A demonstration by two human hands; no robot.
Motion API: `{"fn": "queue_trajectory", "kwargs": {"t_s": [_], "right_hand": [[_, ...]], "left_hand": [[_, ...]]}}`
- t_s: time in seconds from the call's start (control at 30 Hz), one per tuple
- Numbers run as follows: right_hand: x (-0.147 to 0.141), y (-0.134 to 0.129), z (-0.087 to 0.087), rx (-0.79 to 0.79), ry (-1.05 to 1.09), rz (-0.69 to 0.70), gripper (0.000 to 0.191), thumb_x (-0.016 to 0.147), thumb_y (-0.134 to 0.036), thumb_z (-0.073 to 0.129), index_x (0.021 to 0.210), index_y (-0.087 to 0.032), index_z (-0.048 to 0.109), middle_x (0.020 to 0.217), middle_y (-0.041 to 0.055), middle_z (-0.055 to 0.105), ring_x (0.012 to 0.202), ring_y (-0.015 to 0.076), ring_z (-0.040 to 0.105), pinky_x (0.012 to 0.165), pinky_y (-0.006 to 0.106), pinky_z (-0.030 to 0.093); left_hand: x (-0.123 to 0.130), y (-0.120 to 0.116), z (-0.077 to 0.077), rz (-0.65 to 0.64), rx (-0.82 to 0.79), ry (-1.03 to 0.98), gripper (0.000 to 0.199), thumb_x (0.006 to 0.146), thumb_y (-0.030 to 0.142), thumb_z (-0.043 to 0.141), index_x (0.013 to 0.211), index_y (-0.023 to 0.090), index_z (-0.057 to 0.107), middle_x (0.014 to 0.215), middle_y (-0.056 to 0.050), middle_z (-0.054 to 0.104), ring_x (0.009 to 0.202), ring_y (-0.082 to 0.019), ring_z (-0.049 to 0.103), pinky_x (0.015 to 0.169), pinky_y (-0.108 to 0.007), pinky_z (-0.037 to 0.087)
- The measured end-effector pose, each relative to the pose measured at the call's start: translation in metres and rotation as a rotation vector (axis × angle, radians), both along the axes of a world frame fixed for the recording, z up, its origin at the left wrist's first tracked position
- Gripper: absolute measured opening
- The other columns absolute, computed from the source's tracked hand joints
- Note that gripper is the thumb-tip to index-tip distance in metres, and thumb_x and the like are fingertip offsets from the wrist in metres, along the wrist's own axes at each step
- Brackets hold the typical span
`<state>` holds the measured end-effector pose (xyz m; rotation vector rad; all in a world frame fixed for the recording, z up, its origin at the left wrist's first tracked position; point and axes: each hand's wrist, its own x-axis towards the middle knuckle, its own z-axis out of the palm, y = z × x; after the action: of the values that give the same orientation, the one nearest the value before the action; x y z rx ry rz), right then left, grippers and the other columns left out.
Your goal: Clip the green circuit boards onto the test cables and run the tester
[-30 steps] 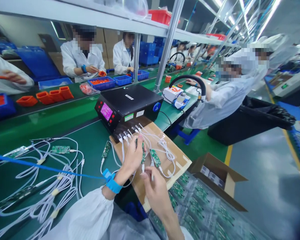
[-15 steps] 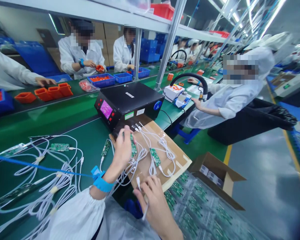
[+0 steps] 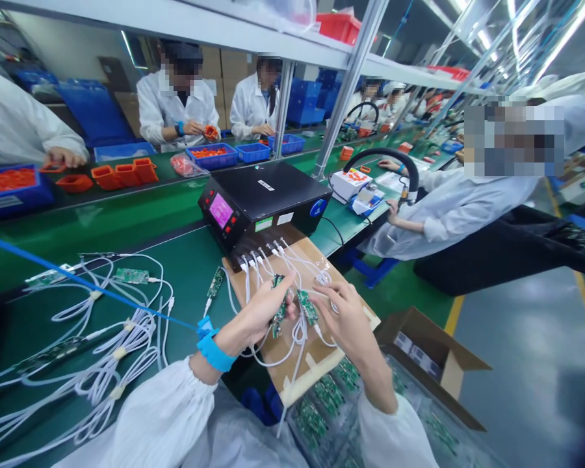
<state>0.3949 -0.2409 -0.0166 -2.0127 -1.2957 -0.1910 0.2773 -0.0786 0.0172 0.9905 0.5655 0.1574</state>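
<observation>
My left hand [image 3: 268,305], with a blue wrist strap [image 3: 217,348] on its wrist, is closed around a green circuit board [image 3: 277,315]. Right beside it, a second circuit board [image 3: 307,307] with a white cable plugged into its lower end lies over the brown cardboard [image 3: 277,354]. My right hand [image 3: 346,318] is at that second board's right edge, fingers apart and thumb side close to it; whether they touch is unclear. White cables [image 3: 299,331] run from the front of a black test box [image 3: 273,195] with a lit pink screen down to the boards.
Left on the green table lie bundled white cables [image 3: 121,354] and more boards, one of them [image 3: 131,276] near the back. Below right are bagged circuit boards [image 3: 316,416] and an open carton [image 3: 433,357]. Co-workers in white coats work across the belt and at the right.
My right hand has let go of the white cable end and moved up and right to the second board. My left hand with its board has shifted right and down. The view has turned slightly.
</observation>
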Motion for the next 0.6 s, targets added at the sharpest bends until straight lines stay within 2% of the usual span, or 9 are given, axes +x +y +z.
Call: {"fn": "queue_trajectory", "kwargs": {"t_s": [0.1,0.2,0.37,0.47,0.6], "right_hand": [[0.023,0.023,-0.027,-0.05,-0.15,-0.032,0.027,0.104,-0.038,0.052,0.101,-0.024,0.074,0.095,0.0115,0.068,0.095,0.0292,0.059,0.086,0.049,0.053],[0.03,0.025,-0.035,-0.095,-0.122,-0.016,0.035,0.106,-0.039,0.046,0.083,-0.022,0.067,0.085,0.0101,0.067,0.084,0.0267,0.057,0.079,0.045,0.05],[0.027,0.008,-0.014,-0.019,0.286,-0.034,0.035,0.105,-0.049,0.047,0.084,-0.022,0.057,0.074,0.0019,0.061,0.069,0.0182,0.055,0.067,0.032,0.044],[0.023,0.002,-0.001,0.056,0.529,-0.016,0.039,0.103,-0.056,0.048,0.085,-0.023,0.055,0.073,-0.001,0.057,0.066,0.0152,0.053,0.064,0.029,0.043],[0.019,0.001,0.005,0.11,0.691,0.068,0.045,0.102,-0.061,0.047,0.08,-0.022,0.055,0.069,-0.0018,0.055,0.063,0.014,0.051,0.063,0.027,0.045]], "left_hand": [[0.007,-0.002,-0.009,0.02,0.167,0.017,0.049,0.08,0.057,0.08,0.088,0.02,0.049,0.065,0.008,0.045,0.053,-0.007,0.042,0.052,-0.019,0.035],[0.016,-0.005,-0.016,0.024,0.309,0.027,0.038,0.086,0.052,0.073,0.091,0.019,0.055,0.061,0.008,0.043,0.054,-0.009,0.04,0.054,-0.022,0.034],[0.031,-0.014,-0.022,0.039,0.596,-0.003,0.033,0.094,0.047,0.061,0.079,0.017,0.058,0.071,0.001,0.056,0.067,-0.013,0.05,0.067,-0.026,0.039],[0.041,-0.022,-0.028,0.0,0.642,-0.071,0.04,0.093,0.054,0.059,0.08,0.017,0.059,0.074,0.0,0.059,0.071,-0.015,0.052,0.067,-0.027,0.039],[0.052,-0.031,-0.034,-0.024,0.677,-0.104,0.05,0.098,0.062,0.049,0.075,0.018,0.056,0.069,0.001,0.054,0.068,-0.014,0.049,0.064,-0.027,0.036]]}}
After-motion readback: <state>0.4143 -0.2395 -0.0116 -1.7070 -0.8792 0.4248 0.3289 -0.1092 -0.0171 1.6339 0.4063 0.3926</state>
